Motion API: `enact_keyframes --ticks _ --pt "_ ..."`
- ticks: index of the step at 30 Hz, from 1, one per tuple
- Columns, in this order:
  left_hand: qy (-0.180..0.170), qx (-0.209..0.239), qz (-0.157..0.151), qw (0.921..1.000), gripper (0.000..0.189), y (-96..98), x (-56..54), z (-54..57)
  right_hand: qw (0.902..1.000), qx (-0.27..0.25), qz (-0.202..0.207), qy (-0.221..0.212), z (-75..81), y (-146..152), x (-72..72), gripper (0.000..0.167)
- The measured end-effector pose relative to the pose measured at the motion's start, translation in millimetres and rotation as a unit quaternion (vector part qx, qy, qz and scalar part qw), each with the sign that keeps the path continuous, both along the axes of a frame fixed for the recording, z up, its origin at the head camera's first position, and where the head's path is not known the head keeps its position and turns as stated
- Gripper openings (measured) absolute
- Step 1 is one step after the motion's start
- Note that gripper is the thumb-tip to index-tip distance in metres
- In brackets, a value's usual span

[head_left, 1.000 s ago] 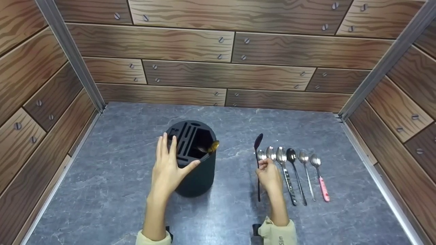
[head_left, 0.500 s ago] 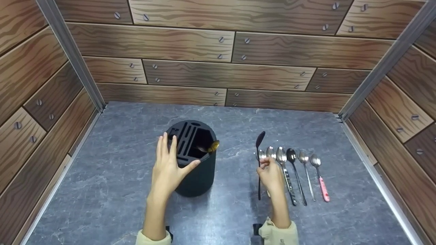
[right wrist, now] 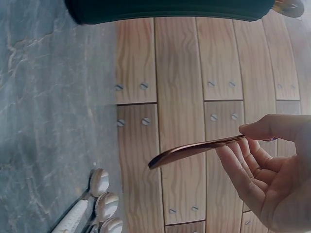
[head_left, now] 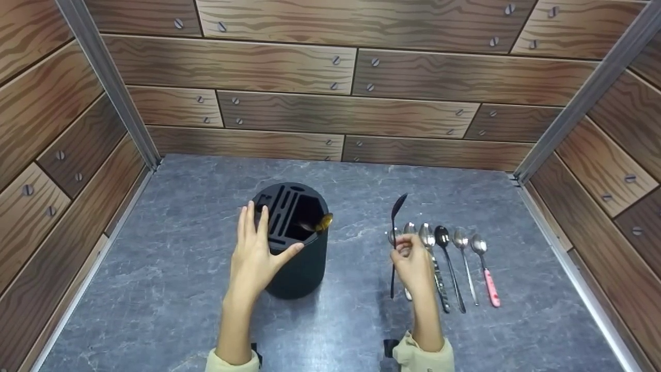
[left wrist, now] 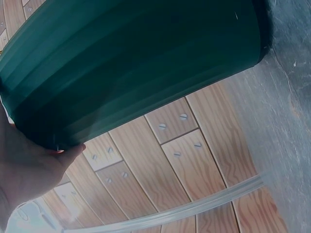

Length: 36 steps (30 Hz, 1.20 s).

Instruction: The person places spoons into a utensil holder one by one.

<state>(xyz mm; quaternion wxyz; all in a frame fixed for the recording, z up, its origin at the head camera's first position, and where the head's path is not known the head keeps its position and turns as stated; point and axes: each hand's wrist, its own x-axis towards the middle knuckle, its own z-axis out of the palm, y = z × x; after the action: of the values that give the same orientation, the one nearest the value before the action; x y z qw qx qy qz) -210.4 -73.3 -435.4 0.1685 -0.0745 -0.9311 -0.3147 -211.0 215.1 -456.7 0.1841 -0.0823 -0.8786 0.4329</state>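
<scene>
My left hand [head_left: 253, 263] rests against the near left side of a dark cylindrical utensil holder [head_left: 297, 268], its fingers straight and spread over the slotted top. In the left wrist view, the holder's dark green wall [left wrist: 136, 63] fills the upper part. A gold spoon [head_left: 324, 222] leans in the holder's large opening, its bowl at the right rim. My right hand [head_left: 414, 266] pinches a long dark spoon [head_left: 397, 206] by its handle, bowl pointing away, above the left end of a spoon row. In the right wrist view this spoon [right wrist: 194, 148] looks coppery and is held off the table.
Several spoons lie side by side to the right of the holder: silver ones [head_left: 426, 235], a dark one [head_left: 442, 236] and one with a pink handle [head_left: 490, 287]. Wood-patterned walls [head_left: 346, 111] enclose the grey marbled table [head_left: 170, 248] at the back and sides.
The dark spoon has risen slightly and turned, so its bowl now shows more edge-on and leans right. My right hand has shifted a little rightward. My left hand and the holder stay put.
</scene>
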Motion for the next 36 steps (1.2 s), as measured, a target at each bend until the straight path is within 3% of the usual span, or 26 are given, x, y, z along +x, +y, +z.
enact_keyframes --ticks 18,36 --pt "0.000 0.007 -0.002 1.0000 0.103 -0.8 0.9 -0.7 0.9993 -0.026 -0.002 0.028 16.2 -5.7 7.5 0.020" --pt "-0.001 0.003 -0.015 0.9999 0.102 -4.4 -2.3 -0.2 0.9923 -0.059 0.025 0.106 34.6 -16.4 4.3 0.021"
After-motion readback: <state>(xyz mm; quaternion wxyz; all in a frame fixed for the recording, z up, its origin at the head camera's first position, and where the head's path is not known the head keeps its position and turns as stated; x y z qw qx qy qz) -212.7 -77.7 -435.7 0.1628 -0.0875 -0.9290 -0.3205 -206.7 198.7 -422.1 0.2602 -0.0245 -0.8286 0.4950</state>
